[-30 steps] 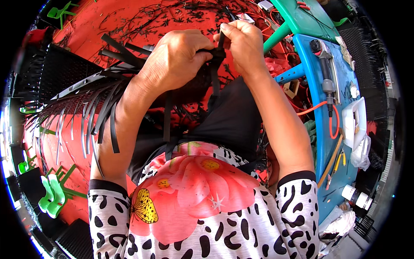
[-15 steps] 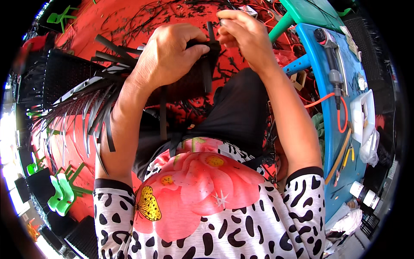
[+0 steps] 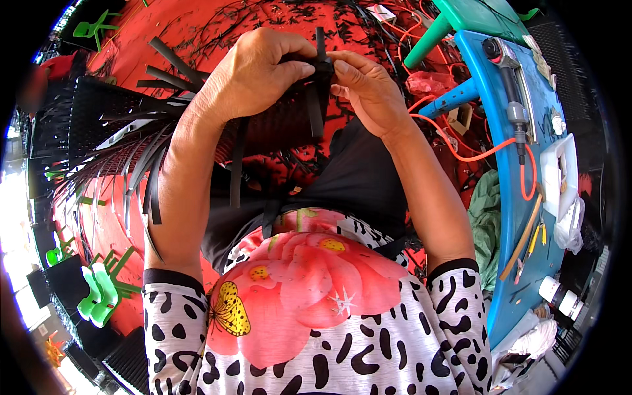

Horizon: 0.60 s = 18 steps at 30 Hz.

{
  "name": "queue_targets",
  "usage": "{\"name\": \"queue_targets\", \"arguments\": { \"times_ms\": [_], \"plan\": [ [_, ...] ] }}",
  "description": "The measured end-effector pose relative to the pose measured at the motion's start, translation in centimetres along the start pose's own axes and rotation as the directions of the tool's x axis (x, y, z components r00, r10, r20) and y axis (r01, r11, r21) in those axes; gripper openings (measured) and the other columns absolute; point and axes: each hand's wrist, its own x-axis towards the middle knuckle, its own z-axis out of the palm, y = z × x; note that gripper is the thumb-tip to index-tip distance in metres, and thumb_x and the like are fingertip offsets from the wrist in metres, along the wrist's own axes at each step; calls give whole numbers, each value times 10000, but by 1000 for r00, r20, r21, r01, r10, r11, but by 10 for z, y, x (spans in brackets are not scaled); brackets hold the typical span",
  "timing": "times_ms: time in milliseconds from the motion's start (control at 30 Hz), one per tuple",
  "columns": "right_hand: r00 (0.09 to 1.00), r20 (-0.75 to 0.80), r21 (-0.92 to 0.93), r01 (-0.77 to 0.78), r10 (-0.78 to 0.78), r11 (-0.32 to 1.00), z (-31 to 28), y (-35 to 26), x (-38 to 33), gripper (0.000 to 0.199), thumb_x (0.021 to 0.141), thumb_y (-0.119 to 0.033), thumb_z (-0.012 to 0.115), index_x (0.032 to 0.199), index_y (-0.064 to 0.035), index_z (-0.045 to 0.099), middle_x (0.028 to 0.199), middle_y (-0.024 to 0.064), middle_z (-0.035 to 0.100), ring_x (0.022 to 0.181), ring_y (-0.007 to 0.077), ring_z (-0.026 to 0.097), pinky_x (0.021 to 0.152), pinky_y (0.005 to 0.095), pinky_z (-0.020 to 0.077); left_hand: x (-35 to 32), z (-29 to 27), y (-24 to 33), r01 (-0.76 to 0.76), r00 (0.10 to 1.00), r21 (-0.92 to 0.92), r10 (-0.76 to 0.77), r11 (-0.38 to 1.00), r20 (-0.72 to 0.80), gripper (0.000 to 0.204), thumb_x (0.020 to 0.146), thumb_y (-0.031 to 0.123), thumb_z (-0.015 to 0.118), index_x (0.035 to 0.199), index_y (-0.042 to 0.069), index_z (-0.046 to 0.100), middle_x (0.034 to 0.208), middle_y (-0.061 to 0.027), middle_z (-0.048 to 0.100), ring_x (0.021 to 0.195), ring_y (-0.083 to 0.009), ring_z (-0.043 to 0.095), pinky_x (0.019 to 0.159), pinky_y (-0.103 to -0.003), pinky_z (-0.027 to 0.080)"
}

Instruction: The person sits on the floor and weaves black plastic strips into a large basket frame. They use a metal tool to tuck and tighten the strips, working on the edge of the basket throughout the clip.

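A dark woven piece made of flat black strips (image 3: pixel 316 108) lies over my lap, with many loose strip ends (image 3: pixel 148 168) fanning out past my left forearm. My left hand (image 3: pixel 247 79) is closed, pinching the piece at its upper right edge between thumb and fingers. Just right of that grip, my right hand (image 3: pixel 368 92) has its thumb and forefinger closed on the same edge, where one strip stands up and hangs down. My fingers partly hide the spot where the strips cross.
At right stands a blue table (image 3: pixel 474 49) with a corded power tool (image 3: pixel 513 99), a white container (image 3: pixel 548 174) and a wooden stick (image 3: pixel 517 240). An orange cord (image 3: pixel 461 158) loops off it. Black scraps litter the red floor (image 3: pixel 151 46). A green chair (image 3: pixel 99 296) is at lower left.
My right hand has come down and left from above the piece, and its fingers now close on the strip edge beside my left hand. My left hand keeps its pinch.
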Motion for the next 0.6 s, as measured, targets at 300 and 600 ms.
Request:
{"name": "queue_targets", "arguments": {
  "times_ms": [300, 600],
  "plan": [
    [995, 94, -43, 43, -39, 998, -1, 3, 3, 318, 906, -373, 598, 1019, -77, 636, 789, -95, 489, 724, 15, 398, 682, 193, 349, 9, -5, 0, 150, 978, -70, -137, 986, 159, 168, 820, 77, 623, 954, -23, 642, 736, 14, 592, 704, -43, 523, 670, -219, 441],
    [983, 184, -94, 16, 2, 995, 2, 6, 5, 456, 918, -503, 518, 1037, -71, 602, 779, -100, 442, 717, 20, 353, 682, 206, 326, 4, -11, -14, 181, 966, -335, -102, 925, 239, 285, 804, 20, 626, 1081, -31, 580, 900, -32, 630, 820, -66, 587, 729, -206, 471]
  ]
}}
